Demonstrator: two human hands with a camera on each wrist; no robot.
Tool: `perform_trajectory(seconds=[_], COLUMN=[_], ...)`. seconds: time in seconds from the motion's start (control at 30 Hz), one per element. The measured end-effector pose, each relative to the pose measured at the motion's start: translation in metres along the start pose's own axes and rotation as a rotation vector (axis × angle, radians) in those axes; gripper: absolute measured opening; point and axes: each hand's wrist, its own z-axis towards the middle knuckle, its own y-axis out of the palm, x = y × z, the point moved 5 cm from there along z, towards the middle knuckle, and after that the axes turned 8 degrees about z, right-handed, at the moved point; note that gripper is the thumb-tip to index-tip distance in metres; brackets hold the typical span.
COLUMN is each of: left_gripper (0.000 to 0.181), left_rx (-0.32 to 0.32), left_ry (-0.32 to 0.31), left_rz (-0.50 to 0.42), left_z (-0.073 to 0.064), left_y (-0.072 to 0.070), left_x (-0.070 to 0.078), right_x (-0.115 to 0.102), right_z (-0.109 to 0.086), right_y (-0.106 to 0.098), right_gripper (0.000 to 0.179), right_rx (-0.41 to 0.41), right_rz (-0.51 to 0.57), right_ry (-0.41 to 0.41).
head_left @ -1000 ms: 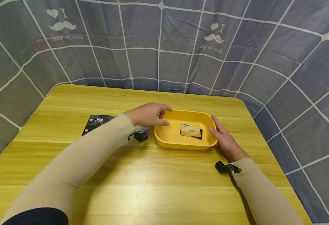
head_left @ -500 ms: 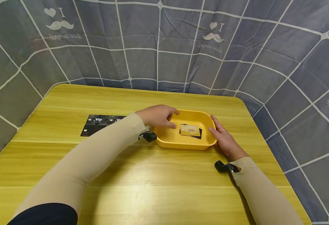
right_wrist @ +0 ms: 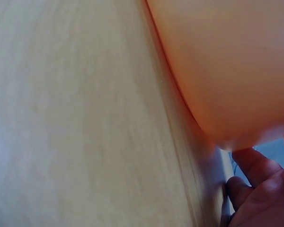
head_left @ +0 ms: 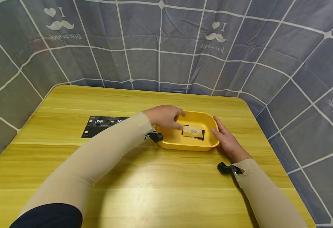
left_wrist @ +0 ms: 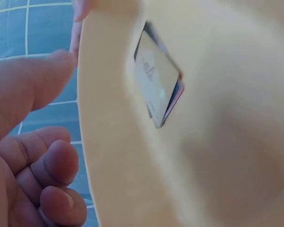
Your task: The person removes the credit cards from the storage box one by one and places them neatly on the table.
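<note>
A yellow plastic tray (head_left: pixel 187 147) stands on the table, a gold card (head_left: pixel 192 131) lying in it over a dark card (head_left: pixel 201 137). Above the tray's left part is my left hand (head_left: pixel 165 116), thumb and fingers spread apart with nothing between them. In the left wrist view its thumb (left_wrist: pixel 33 90) and loosely bent fingers overlap the tray's edge, and the stacked cards show beyond. My right hand (head_left: pixel 231 145) grips the tray's right rim, thumb over the edge and fingers along the outside. The right wrist view shows its fingertips (right_wrist: pixel 255 165) at the tray's outer wall.
Several black cards (head_left: pixel 99 121) marked "Vip" lie in rows left of the tray, partly hidden by the left sleeve (head_left: pixel 106 152). The wooden table (head_left: pixel 155 196) is backed by a grey checked curtain (head_left: pixel 143 63).
My left hand has moved right, from the tray's left edge to above its inside, nearer the gold card. More of the black cards now shows. The right hand keeps its hold on the rim.
</note>
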Motion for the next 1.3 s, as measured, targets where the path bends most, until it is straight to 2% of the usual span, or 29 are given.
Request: perform_trajectory(seconds=[0.3,0.6,0.9,1.17,1.3], left_gripper=[0.068,0.067,0.072,0.073,0.073], left_rx=[-0.018,-0.094,-0.133,-0.171,-0.166], left_ry=[0.007,-0.006,-0.051,-0.098,-0.097], left_rz=[0.04,0.039,0.05,-0.043,-0.051], left_z=[0.012,0.026,0.033,0.039,0.042], left_y=[-0.002,0.011,0.019,0.031,0.035], left_x=[0.006,0.01,0.011,0.003,0.0], right_x=[-0.001,-0.002,-0.002,-0.002,-0.002], right_z=[0.0,-0.003,-0.004,-0.005,-0.004], right_y=[0.001,0.004,0.002,0.002,0.001], right_gripper=[0.069,0.069,0.068,0.068,0.068], right_rx=[0.003,-0.015,0.008,0.006,0.012], right_rz=[-0.006,0.026,-0.018,-0.025,-0.028], right_ry=[-0.004,-0.009,-0.001,-0.002,0.0])
